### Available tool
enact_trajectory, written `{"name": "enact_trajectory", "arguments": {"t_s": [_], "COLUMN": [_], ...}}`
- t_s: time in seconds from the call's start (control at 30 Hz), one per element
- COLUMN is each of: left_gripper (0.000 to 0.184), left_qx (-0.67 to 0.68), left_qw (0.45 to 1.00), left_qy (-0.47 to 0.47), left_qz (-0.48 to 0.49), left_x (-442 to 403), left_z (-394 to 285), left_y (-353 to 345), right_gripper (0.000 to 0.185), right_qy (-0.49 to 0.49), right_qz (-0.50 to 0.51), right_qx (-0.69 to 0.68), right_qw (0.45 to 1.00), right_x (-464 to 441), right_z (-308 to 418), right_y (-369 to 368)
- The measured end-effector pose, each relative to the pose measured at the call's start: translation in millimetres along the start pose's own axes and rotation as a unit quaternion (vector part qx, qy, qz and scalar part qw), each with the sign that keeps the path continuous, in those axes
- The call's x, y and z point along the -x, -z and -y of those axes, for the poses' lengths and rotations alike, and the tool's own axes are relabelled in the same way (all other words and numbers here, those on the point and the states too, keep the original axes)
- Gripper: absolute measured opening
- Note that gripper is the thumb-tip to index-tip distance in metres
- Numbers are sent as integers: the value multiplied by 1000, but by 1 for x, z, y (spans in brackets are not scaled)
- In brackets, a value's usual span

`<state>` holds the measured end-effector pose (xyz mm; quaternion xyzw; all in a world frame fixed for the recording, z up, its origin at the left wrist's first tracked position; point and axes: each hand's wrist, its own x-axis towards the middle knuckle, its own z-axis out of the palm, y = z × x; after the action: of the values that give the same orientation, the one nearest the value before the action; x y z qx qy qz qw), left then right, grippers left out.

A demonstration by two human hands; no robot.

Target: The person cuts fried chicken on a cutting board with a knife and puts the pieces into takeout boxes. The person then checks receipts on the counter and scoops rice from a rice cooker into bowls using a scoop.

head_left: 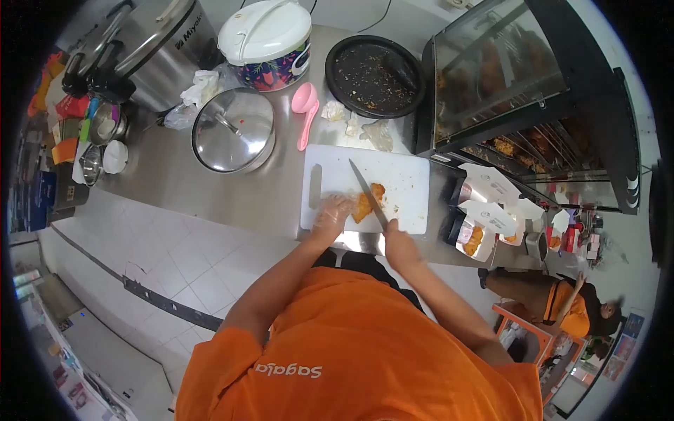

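Observation:
On the steel counter lies a white cutting board [407, 182] with a piece of golden fried food [363, 208] near its middle. My left hand [335, 212], in a clear plastic glove, rests at the left edge of the food, its fingers bent together against it. My right hand [400, 245] is closed around the handle of a long knife [368, 191]. The blade lies across the food, its tip pointing up and left. Crumbs are scattered on the right part of the board.
Behind the board are a pink ladle [306, 116], a lidded pot [234, 131], a black round tray [375, 76] and a patterned rice cooker [267, 45]. Right are open food boxes [474, 235] and a glass display case [498, 63]. Another person [569, 302] is at the far right.

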<state>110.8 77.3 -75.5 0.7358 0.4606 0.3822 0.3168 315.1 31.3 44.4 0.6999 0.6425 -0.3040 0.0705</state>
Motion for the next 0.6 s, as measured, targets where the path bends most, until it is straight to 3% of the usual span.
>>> {"name": "enact_trajectory", "arguments": {"t_s": [0.07, 0.17, 0.27, 0.37, 0.47, 0.6], "left_gripper": [16, 15, 14, 15, 18, 21], "left_qx": [2, -13, -31, -51, 64, 61], "left_qw": [1000, 1000, 998, 998, 994, 973], "left_qy": [-8, 12, 16, 21, 82, 223], "left_qz": [-10, -14, -59, -3, -40, -8], "left_x": [-2, -1, -3, 9, 18, 6], "left_z": [-5, -15, -19, -6, -11, -36], "left_y": [0, 6, 0, -7, -12, 6], "right_gripper": [27, 26, 26, 24, 24, 23], "right_qy": [-44, -3, 24, -46, -39, 19], "right_qz": [-5, -28, 11, 23, -11, -14], "right_qx": [-30, -30, -25, -19, -26, -26], "right_qw": [999, 999, 999, 999, 999, 999], "right_x": [-18, -44, -18, 1, -20, -25], "right_z": [-14, -10, 19, 15, 7, 23], "right_y": [-46, -40, 21, -10, -45, 1]}}
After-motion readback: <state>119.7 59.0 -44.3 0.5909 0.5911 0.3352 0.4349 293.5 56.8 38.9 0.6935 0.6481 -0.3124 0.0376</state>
